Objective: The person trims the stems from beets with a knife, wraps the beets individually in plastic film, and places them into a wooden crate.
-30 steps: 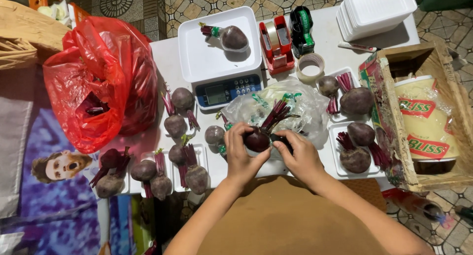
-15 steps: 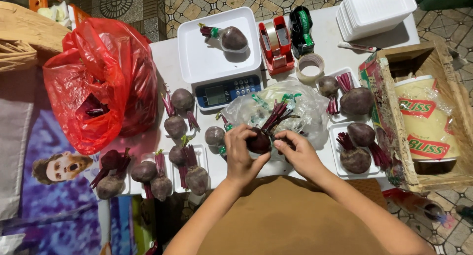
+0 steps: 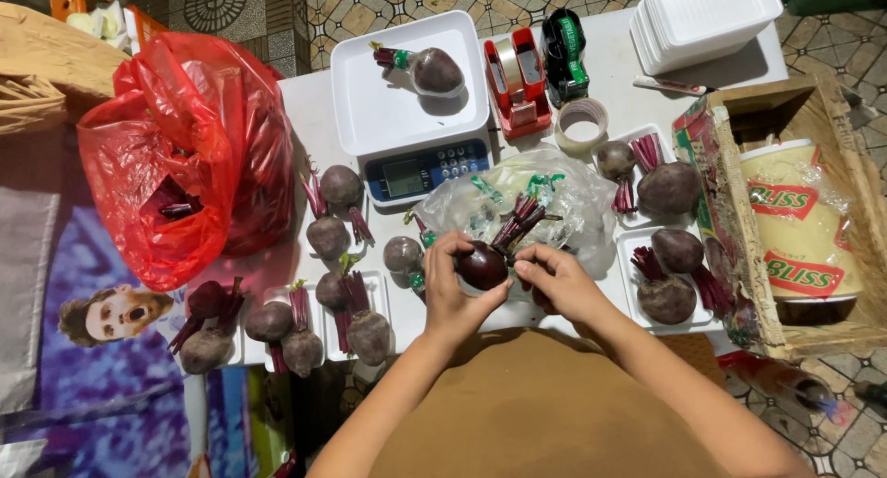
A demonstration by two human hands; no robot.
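Note:
My left hand [image 3: 453, 289] and my right hand [image 3: 557, 281] both grip one dark purple beetroot [image 3: 482, 266] with red cut stems, held over a crumpled clear plastic bag [image 3: 517, 201] on the white table. The left hand cups the root from the left. The right hand's fingertips pinch its right side near the stems. A white digital scale [image 3: 407, 108] stands just beyond, with another beetroot [image 3: 434, 70] on its pan.
Loose beetroots [image 3: 333, 210] lie left of my hands, more sit on white foam trays [image 3: 670, 247] at the right. A red plastic bag [image 3: 185, 145] stands at the left. Tape dispensers [image 3: 516, 76], a tape roll [image 3: 582, 122], stacked foam trays [image 3: 707, 16] and a wooden crate [image 3: 795, 210] lie around.
Both hands stay on the beetroot, which has turned slightly between the fingers. Nothing else has moved.

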